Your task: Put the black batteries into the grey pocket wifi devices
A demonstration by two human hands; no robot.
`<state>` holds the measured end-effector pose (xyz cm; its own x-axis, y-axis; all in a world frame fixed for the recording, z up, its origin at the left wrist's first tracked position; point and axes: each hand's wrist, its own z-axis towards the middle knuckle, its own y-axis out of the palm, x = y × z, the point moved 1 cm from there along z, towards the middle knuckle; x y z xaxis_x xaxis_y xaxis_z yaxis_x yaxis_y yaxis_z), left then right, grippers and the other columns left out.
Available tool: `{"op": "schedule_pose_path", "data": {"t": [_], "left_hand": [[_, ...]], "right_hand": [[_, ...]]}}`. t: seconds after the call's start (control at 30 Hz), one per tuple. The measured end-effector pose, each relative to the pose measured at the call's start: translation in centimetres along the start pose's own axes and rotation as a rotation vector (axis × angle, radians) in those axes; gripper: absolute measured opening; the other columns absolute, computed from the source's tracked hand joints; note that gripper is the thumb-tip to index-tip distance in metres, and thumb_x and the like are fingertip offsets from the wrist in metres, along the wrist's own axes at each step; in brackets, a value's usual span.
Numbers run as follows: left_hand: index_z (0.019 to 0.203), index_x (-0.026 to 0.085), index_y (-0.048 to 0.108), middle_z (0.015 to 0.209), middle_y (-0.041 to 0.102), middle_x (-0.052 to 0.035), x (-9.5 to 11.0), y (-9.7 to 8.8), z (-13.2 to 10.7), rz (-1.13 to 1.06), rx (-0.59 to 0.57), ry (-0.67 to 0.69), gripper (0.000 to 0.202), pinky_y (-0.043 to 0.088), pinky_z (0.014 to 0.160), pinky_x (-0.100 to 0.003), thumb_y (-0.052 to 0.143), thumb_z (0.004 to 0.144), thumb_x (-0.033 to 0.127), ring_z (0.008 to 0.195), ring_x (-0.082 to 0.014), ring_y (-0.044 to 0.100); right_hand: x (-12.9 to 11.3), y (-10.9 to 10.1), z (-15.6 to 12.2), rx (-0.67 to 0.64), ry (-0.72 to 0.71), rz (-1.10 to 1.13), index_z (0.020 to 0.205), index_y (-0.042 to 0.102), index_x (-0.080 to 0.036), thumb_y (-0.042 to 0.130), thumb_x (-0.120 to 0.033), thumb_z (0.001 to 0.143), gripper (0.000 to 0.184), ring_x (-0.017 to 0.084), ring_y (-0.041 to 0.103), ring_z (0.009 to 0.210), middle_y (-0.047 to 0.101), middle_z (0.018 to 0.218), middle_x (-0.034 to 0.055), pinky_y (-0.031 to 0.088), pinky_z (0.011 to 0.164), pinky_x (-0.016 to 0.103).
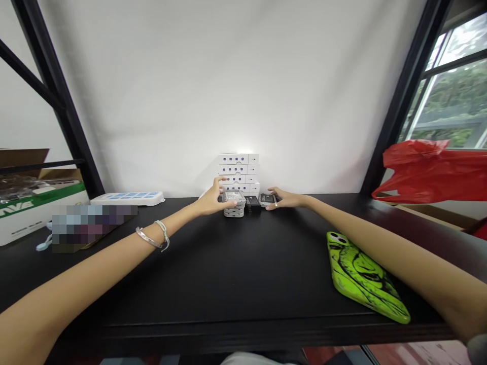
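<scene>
My left hand (211,199) reaches to a short stack of small flat white devices (233,211). Its thumb and fingers are curved around the top device (233,196), thumb on the near side. To the right, my right hand (283,197) has its thumb and fingers on the edges of another flat device with a dark face (267,198), low over the table or resting on it. Between the hands lie black flat pieces that look like batteries (251,201). Behind them stands a pile of white boxes (238,170) with small blue marks. Exact device kind cannot be made out.
The black table (228,284) meets a white wall. A phone in a green case (365,276) lies under my right forearm. At left are a white power strip (129,198), a blurred-out item (89,227) and a carton (41,215). A red plastic bag (429,170) is at right.
</scene>
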<state>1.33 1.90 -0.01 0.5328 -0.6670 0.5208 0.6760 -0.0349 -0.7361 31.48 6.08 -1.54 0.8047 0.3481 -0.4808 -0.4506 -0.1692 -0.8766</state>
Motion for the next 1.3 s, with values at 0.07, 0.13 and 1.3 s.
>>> {"op": "schedule_pose_path", "data": {"t": [0.07,0.13,1.3], "left_hand": [[0.130,0.022,0.013,0.130,0.038,-0.0178,0.0,-0.1,0.0,-0.005,-0.002,0.003,0.082,0.040,0.096,-0.046,0.062,0.072,0.052,0.118,-0.0270,0.045],[0.130,0.021,0.014,0.132,0.036,-0.0182,-0.1,-0.1,-0.1,0.011,0.009,-0.006,0.080,0.039,0.096,-0.046,0.061,0.073,0.052,0.119,-0.0274,0.045],[0.129,0.030,0.027,0.125,0.045,-0.0115,6.9,2.6,-7.6,-0.050,-0.194,-0.050,0.099,0.037,0.096,-0.057,0.077,0.050,0.061,0.120,-0.0370,0.042]], "right_hand": [[-0.1,-0.3,-0.1,0.003,0.028,-0.015,0.141,0.017,-0.015,0.068,-0.063,0.059,0.107,0.035,0.033,0.129,0.033,0.141,0.0211,0.029,0.105,0.045],[-0.4,-0.9,-0.6,0.007,0.040,-0.031,0.137,0.020,-0.017,0.069,-0.062,0.057,0.104,0.035,0.040,0.124,0.041,0.135,0.0212,0.034,0.100,0.046],[-14.2,2.7,-8.2,-0.265,-0.190,-0.223,0.110,0.048,-0.020,0.077,-0.055,0.045,0.079,0.029,0.050,0.101,0.051,0.114,0.0084,0.044,0.083,0.040]]}}
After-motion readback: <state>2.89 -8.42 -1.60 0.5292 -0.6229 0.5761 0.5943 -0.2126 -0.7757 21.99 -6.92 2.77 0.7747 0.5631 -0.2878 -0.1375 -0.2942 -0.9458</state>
